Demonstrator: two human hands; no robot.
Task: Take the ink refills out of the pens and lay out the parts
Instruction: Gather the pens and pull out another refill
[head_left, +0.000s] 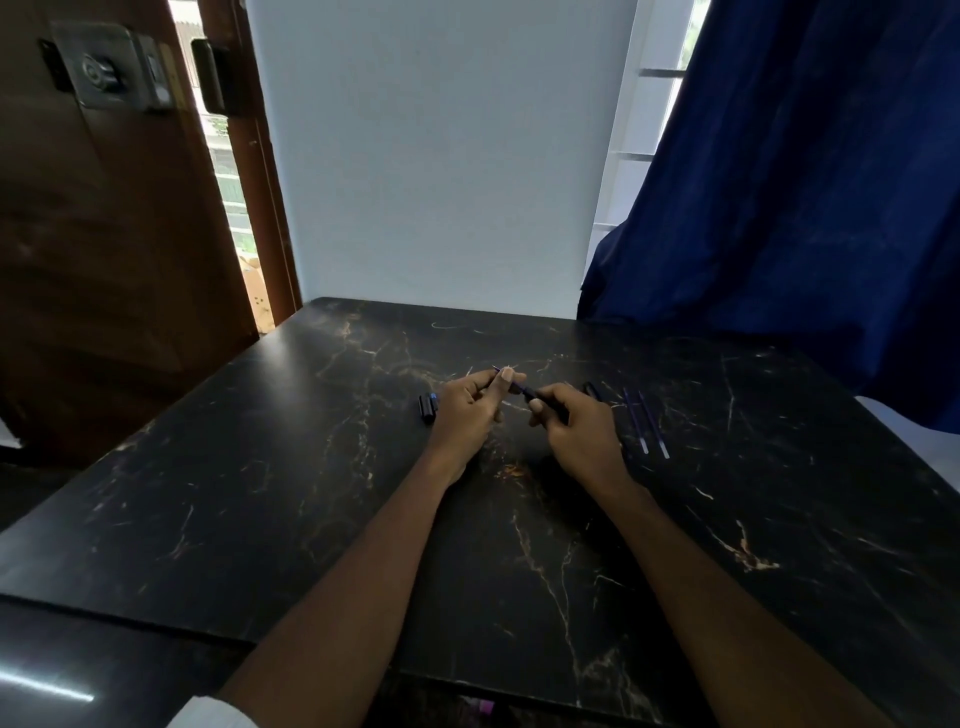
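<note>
Now your left hand (470, 402) pinches the refill (511, 383) while your right hand (569, 418) steadies what seems the barrel (535, 396), mid-frame, to draw them apart.

Probably a home room: wooden door (104, 218) at left, blue curtain (800, 197) over a window at right.

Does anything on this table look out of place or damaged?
Nothing stands out. Two ink refills lie side by side right of the right hand, dark pen parts sit left of the left hand, and no ink is spilled on the table.
</note>
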